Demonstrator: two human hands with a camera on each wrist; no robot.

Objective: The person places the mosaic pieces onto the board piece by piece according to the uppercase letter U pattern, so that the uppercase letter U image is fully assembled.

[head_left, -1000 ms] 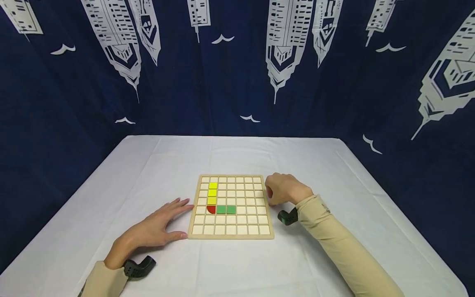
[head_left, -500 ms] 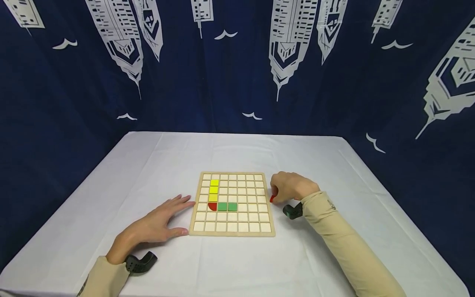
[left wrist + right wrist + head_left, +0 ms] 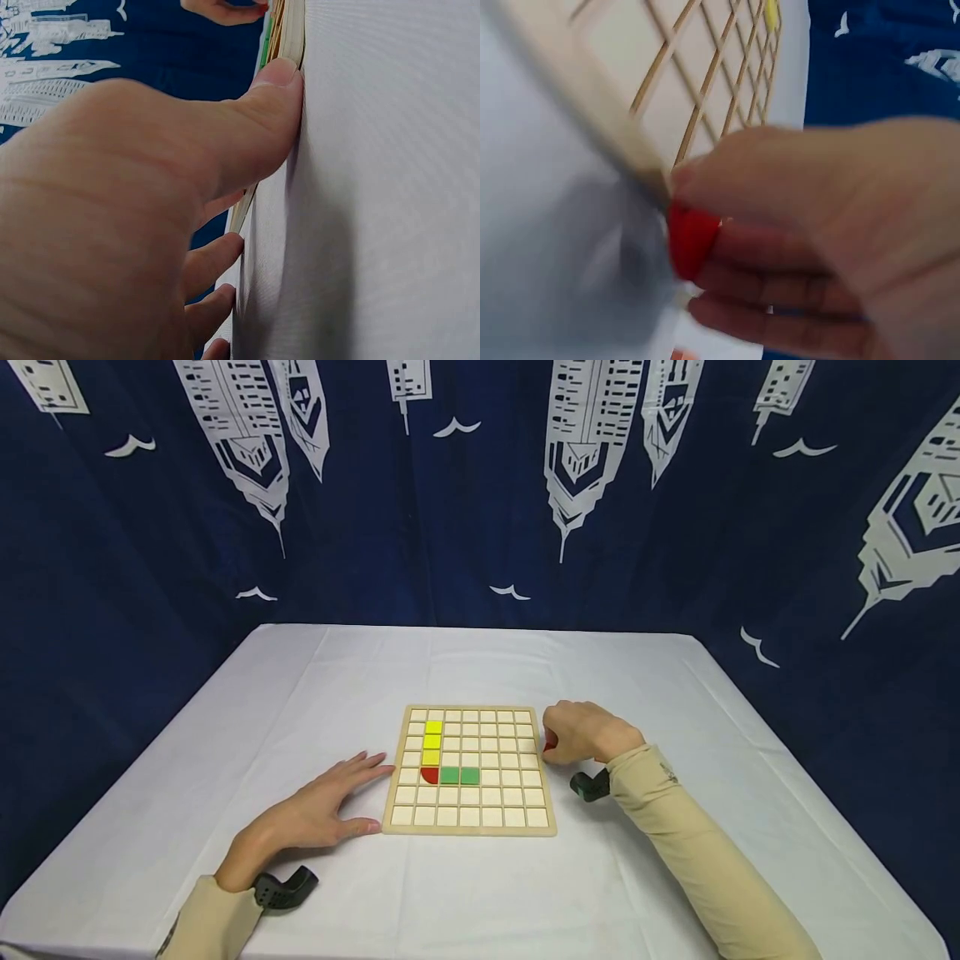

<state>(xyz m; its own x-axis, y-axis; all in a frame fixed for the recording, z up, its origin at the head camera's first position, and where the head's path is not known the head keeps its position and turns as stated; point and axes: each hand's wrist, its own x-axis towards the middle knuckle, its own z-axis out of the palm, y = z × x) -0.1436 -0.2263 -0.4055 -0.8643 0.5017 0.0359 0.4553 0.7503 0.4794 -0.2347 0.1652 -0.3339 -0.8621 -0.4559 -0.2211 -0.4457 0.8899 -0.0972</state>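
Note:
A wooden grid board (image 3: 480, 831) lies flat on the white table. Set in its cells are yellow square tiles (image 3: 432, 742) in a column, a red quarter-round tile (image 3: 430, 776) below them and two green square tiles (image 3: 459, 776) beside the red one. At the board's right edge, my right hand (image 3: 588, 732) pinches a small red tile (image 3: 690, 238) between thumb and fingers; its full shape is hidden. My left hand (image 3: 318, 806) rests at the board's left edge, fingers spread, with the thumb touching the frame in the left wrist view.
White cloth covers the table (image 3: 480, 893) all around the board. Behind it hangs a dark blue curtain (image 3: 450, 527) printed with white buildings and birds. A blurred reddish patch (image 3: 681, 354) shows low in the right wrist view.
My right hand shifted slightly right, where red appeared at its fingertips, then came back a little toward the board with the red tile. The left hand stays at the board. The head view tilted slightly.

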